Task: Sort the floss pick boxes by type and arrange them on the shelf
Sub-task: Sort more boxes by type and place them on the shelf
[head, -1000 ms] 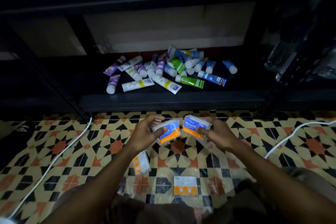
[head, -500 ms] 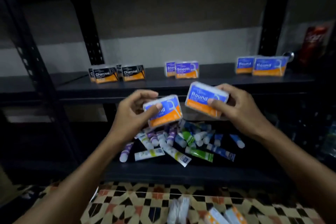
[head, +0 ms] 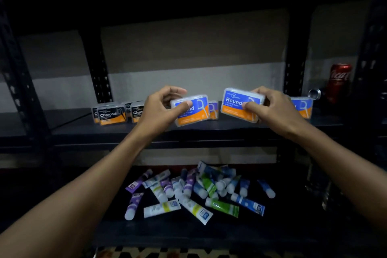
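Two hands each hold a floss pick box over the front edge of the middle shelf (head: 230,130): the left hand (head: 161,109) pinches the left Round box (head: 194,114) between thumb and curled fingers, and the right hand (head: 272,107) grips the right Round box (head: 236,104), tilted, beside it. Charcoal boxes (head: 112,113) stand toward the shelf's left end, a blue box (head: 303,106) near its right end by a red can (head: 339,81); tubes (head: 188,192) lie on the lower shelf (head: 209,231).
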